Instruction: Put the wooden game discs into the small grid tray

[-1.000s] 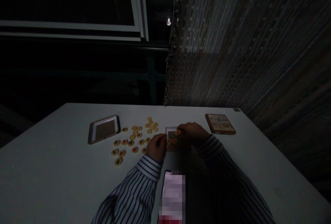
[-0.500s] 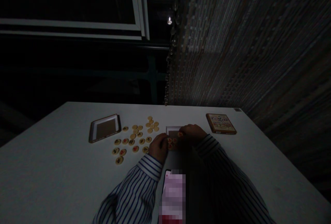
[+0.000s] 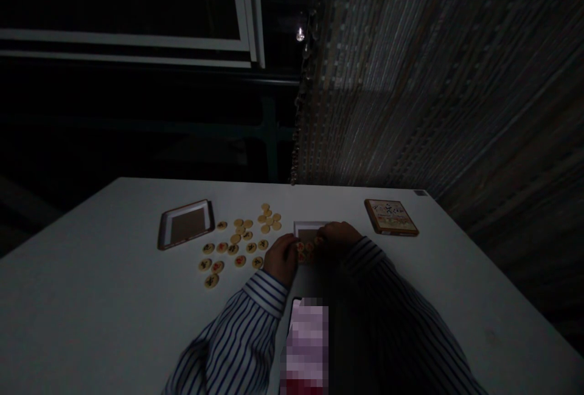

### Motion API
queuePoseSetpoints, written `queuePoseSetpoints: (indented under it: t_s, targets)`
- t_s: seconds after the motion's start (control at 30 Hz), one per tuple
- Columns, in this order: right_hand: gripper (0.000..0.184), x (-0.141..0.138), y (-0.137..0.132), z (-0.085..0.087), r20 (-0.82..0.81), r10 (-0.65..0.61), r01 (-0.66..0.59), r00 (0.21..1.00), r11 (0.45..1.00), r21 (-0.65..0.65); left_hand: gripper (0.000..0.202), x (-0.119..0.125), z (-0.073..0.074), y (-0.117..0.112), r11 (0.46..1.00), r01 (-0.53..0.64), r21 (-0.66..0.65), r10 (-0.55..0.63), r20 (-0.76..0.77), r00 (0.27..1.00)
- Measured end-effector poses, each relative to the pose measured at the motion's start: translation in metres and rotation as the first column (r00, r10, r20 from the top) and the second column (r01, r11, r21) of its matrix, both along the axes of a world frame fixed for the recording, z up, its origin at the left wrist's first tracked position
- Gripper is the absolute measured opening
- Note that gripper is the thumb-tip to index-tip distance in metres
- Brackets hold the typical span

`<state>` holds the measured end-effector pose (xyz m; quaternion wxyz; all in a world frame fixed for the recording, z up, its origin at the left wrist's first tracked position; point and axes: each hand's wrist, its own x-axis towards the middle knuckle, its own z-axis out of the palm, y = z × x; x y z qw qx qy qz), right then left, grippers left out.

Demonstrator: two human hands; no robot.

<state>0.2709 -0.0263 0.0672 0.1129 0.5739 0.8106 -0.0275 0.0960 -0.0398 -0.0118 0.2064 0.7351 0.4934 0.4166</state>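
A small white-rimmed tray (image 3: 305, 226) lies on the white table (image 3: 114, 310) between my hands. My left hand (image 3: 280, 258) rests curled at its near left corner, fingers closed by a round disc. My right hand (image 3: 335, 235) is on the tray's right side, fingertips pinched on a red-marked round wooden piece (image 3: 317, 240). A few more pieces (image 3: 303, 250) lie in the tray. Several loose tan discs (image 3: 237, 244) with red or dark marks are spread to the left.
A second, empty tray (image 3: 185, 230) with a dark rim lies at the left. A flat orange box (image 3: 390, 216) sits at the right. A phone (image 3: 305, 346) lies near me between my striped sleeves. A beaded curtain (image 3: 410, 78) hangs behind the table.
My right hand has carried the red-marked piece slightly down and toward me over the tray. The left hand stays at the tray's corner. The view shifted a little.
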Motion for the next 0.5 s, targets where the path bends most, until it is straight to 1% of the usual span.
queuePoseSetpoints:
  t_s: [0.23,0.5]
  targets:
    - [0.033,-0.0010,0.0001,0.0029,0.004,-0.004,0.004,1.000,0.999,-0.043,0.024,0.0010,-0.0033,0.0015,0.999,-0.020,0.040,0.020,-0.009,1.000]
    - [0.034,-0.0010,-0.0010,0.0026,0.007,-0.017,0.017,1.000,0.999,-0.041,0.023,0.0008,0.0004,-0.0003,0.998,-0.022,0.059,0.023,-0.021,1.000]
